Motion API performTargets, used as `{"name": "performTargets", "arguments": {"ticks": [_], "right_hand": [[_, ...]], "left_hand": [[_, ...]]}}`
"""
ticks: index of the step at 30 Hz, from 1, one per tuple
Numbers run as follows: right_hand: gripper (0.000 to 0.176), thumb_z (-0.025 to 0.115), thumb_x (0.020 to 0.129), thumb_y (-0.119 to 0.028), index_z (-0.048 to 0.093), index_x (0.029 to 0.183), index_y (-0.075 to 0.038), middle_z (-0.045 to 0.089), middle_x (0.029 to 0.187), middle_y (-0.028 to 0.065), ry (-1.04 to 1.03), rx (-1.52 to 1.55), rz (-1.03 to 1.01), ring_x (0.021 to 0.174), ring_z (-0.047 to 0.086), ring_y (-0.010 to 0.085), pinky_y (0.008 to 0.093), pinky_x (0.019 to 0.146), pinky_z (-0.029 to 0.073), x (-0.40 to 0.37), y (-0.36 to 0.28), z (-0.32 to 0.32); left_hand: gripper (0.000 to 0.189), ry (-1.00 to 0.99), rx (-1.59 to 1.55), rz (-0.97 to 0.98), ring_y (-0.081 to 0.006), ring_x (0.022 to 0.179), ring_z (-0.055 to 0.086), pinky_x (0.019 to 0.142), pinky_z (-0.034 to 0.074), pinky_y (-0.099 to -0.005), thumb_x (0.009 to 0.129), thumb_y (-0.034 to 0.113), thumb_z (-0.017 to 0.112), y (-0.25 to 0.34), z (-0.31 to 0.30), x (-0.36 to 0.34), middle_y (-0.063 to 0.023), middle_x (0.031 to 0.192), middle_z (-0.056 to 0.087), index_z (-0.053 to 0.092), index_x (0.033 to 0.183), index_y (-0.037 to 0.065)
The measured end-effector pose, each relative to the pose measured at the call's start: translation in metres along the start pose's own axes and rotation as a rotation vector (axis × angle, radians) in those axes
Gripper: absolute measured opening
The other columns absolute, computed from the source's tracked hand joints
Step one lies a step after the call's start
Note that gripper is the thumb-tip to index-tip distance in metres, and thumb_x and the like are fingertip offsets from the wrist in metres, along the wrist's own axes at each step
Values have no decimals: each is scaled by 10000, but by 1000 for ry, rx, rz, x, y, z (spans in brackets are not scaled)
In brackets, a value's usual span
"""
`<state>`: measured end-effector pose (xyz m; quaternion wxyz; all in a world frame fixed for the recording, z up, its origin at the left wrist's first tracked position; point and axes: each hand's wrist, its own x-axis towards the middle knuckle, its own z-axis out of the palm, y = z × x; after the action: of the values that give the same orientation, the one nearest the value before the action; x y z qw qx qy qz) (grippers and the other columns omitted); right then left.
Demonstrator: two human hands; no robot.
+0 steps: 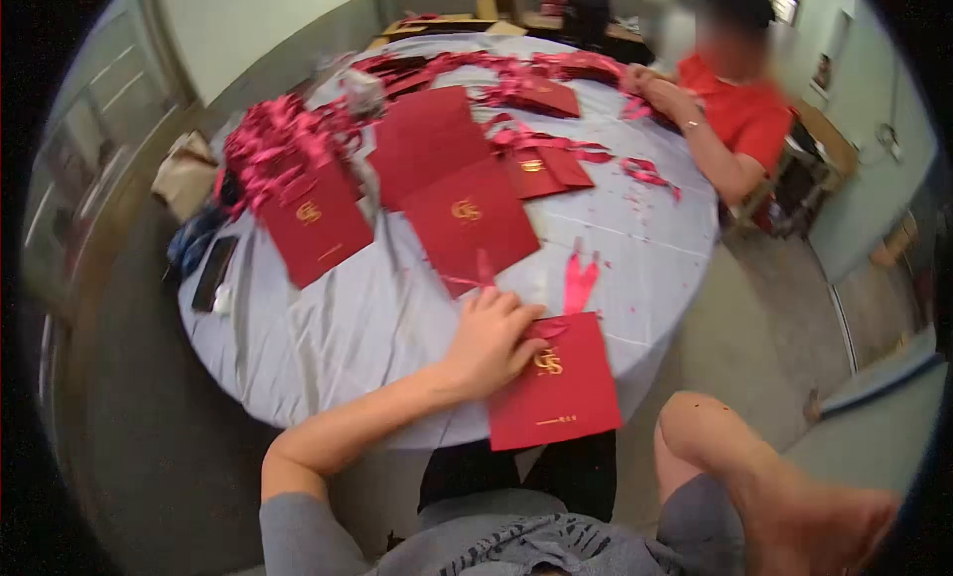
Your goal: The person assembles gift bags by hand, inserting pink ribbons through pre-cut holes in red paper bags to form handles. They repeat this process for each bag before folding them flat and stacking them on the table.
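My left hand [493,340] rests at the upper left corner of a red gift bag [561,402] with a gold emblem, its thumb on the bag's front and its fingers curled over the top edge. This bag lies at the near table edge and overhangs it. A pink ribbon [580,278] with a forked end sticks out from its top. More ribbon shows just beyond my fingertips. Off to the lower right, away from the table, my right hand [839,521] is smeared by motion, and its fingers cannot be made out.
Several red bags [472,214] lie farther in on the white-covered round table [342,358]. A heap of pink ribbons [283,154] sits on bags at the left, near a phone [214,274]. Across at the right, a person in a red shirt [740,114] handles ribbon.
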<state>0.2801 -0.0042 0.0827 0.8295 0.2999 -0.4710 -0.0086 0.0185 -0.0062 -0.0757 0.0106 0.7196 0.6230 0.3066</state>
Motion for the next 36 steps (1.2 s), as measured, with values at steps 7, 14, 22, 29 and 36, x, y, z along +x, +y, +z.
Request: {"name": "performTargets", "arguments": {"ticks": [7, 14, 22, 29, 36], "right_hand": [[126, 580, 738, -113, 561, 843, -46, 493, 961, 101, -175, -658, 671, 845, 476, 224, 353, 733, 401, -83, -6, -52], [163, 580, 782, 21, 586, 944, 4, 524, 859, 73, -705, -629, 1409, 678, 492, 145, 275, 637, 428, -175, 25, -70], [59, 601, 784, -12, 605, 841, -28, 567, 802, 75, -824, -787, 1347, 638, 572, 203, 328, 585, 451, -209, 15, -65], [75, 595, 764, -18, 611, 830, -50, 562, 793, 78, -825, -769, 1305, 685, 559, 253, 368, 613, 435, -211, 15, -70], [65, 602, 743, -10, 603, 795, -49, 552, 760, 73, -832, -783, 1292, 648, 555, 243, 365, 589, 434, -209, 16, -71]], "left_hand": [[312, -168, -82, -140, -262, 872, 519, 756, 415, -370, 681, 209, 779, 1, -15, 19, -100, 876, 554, 599, 886, 59], [283, -208, -381, -111, -147, 786, 575, 703, 477, -303, 717, 7, 682, 29, -122, 39, -78, 814, 567, 490, 925, -1], [448, 215, 574, -359, -291, 977, 553, 854, 434, -379, 717, 95, 707, -95, -236, 13, -144, 1004, 578, 498, 1105, 15], [435, 325, 410, -243, -340, 1161, 479, 981, 376, -407, 799, 99, 669, -97, -154, -5, -182, 1211, 541, 514, 1196, 14], [301, 1154, 362, 828, -273, 1021, 528, 955, 392, -438, 924, 268, 469, 49, -157, -27, -123, 1035, 565, 561, 1068, 20]]}}
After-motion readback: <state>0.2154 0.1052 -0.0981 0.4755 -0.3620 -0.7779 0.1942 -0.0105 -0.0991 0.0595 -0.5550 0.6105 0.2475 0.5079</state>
